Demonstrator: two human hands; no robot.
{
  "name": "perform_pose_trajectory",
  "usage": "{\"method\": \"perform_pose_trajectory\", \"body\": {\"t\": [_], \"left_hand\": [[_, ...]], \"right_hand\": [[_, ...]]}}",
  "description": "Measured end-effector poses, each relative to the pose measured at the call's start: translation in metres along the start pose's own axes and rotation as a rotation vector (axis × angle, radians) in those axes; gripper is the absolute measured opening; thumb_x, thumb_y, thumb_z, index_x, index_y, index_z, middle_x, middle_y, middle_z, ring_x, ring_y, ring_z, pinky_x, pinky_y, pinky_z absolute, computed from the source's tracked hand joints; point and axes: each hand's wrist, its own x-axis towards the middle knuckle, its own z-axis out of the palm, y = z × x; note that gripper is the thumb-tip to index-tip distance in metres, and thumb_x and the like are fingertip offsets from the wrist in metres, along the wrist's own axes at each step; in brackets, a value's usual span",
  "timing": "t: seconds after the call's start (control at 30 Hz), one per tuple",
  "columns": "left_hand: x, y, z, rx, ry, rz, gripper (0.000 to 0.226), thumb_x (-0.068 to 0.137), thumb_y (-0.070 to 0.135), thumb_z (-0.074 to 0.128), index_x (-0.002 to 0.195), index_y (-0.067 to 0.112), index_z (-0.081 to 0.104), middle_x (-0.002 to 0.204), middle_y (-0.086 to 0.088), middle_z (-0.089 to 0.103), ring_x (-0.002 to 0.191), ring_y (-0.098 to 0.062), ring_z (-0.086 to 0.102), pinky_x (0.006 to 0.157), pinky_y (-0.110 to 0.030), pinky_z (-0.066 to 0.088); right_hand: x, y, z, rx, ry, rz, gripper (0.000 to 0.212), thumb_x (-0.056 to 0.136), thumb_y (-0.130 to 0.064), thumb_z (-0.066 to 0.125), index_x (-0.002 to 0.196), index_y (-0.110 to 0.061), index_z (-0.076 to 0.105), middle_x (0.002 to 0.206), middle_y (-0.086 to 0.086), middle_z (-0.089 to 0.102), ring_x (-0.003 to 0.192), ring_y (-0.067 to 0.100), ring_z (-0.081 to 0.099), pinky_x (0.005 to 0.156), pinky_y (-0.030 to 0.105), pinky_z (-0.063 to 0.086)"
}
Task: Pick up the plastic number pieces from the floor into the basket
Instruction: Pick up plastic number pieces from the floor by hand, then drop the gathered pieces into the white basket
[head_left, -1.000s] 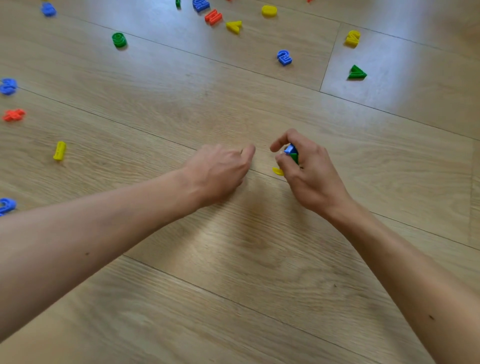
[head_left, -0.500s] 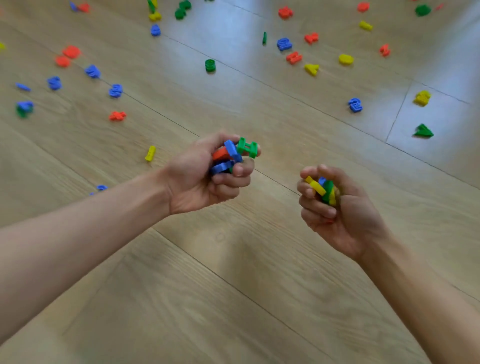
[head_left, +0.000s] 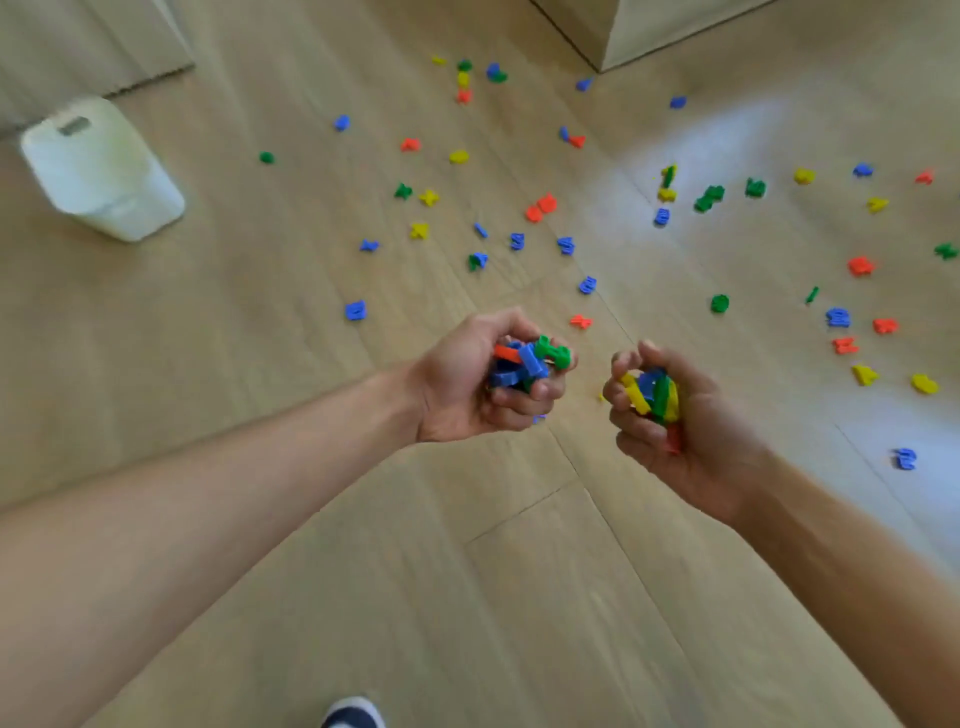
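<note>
Left grip (head_left: 483, 379) is curled round a jumbled handful of red, blue and green number pieces (head_left: 530, 361); right grip (head_left: 675, 415) is curled round a yellow, blue and green handful (head_left: 652, 395). Neither handful shows a common long axis. Many loose pieces (head_left: 356, 310) lie on the floor (head_left: 519, 597) beyond both grips: most of the task remains. A white container (head_left: 98, 166), far left of the left grip, may be the basket.

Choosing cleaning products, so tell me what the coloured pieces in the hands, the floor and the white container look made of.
Coloured pieces: probably moulded plastic; solid bright colours, blocky edges, slight sheen.
Floor: wood or wood-look laminate planks; grain, seams, satin glare at right.
White container: seemingly milky translucent plastic with rounded corners; too blurred to be sure.
</note>
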Motion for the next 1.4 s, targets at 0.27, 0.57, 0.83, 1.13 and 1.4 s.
{"method": "perform_pose_trajectory", "body": {"t": [0.27, 0.57, 0.83, 1.13, 1.4], "left_hand": [[-0.253, 0.091, 0.021, -0.246, 0.433, 0.183, 0.016, 0.085, 0.025, 0.035, 0.080, 0.017, 0.048, 0.056, -0.005, 0.047, 0.039, -0.008, 0.022, 0.040, -0.018, 0.015], [-0.391, 0.192, -0.044, -0.422, 0.814, 0.317, 0.017, 0.090, 0.023, 0.038, 0.096, 0.010, 0.047, 0.060, -0.009, 0.048, 0.041, -0.012, 0.024, 0.039, -0.020, 0.020], [-0.402, 0.266, -0.147, -0.551, 1.048, 0.358, 0.015, 0.091, 0.023, 0.039, 0.087, 0.013, 0.049, 0.058, -0.008, 0.048, 0.036, -0.010, 0.025, 0.039, -0.019, 0.017], [-0.378, 0.326, -0.357, -0.581, 1.074, 0.296, 0.026, 0.089, 0.022, 0.043, 0.072, 0.011, 0.059, 0.056, -0.006, 0.050, 0.037, -0.009, 0.026, 0.039, -0.019, 0.014], [-0.309, 0.321, -0.570, -0.279, 1.106, 0.038, 0.022, 0.093, 0.018, 0.039, 0.076, 0.010, 0.051, 0.065, -0.010, 0.046, 0.037, -0.010, 0.035, 0.040, -0.019, 0.027]], "right_hand": [[-0.065, -0.042, 0.251, -0.098, 0.127, 0.156, 0.026, 0.095, -0.031, 0.050, 0.079, -0.014, 0.060, 0.069, 0.002, 0.046, 0.038, 0.008, 0.033, 0.030, 0.018, 0.026], [-0.006, -0.078, 0.432, -0.152, 0.185, 0.265, 0.039, 0.100, -0.039, 0.044, 0.081, -0.011, 0.063, 0.065, 0.004, 0.054, 0.043, 0.011, 0.046, 0.035, 0.018, 0.034], [0.117, -0.098, 0.532, -0.310, 0.224, 0.358, 0.041, 0.103, -0.037, 0.037, 0.088, -0.006, 0.059, 0.065, 0.008, 0.056, 0.047, 0.016, 0.051, 0.036, 0.020, 0.032], [0.324, -0.072, 0.631, -0.563, 0.230, 0.374, 0.039, 0.102, -0.035, 0.037, 0.088, -0.006, 0.059, 0.066, 0.008, 0.056, 0.045, 0.016, 0.050, 0.036, 0.021, 0.033], [0.543, 0.032, 0.654, -0.742, 0.274, 0.375, 0.035, 0.101, -0.032, 0.038, 0.084, -0.010, 0.060, 0.070, 0.007, 0.057, 0.047, 0.014, 0.061, 0.046, 0.023, 0.043]]}}
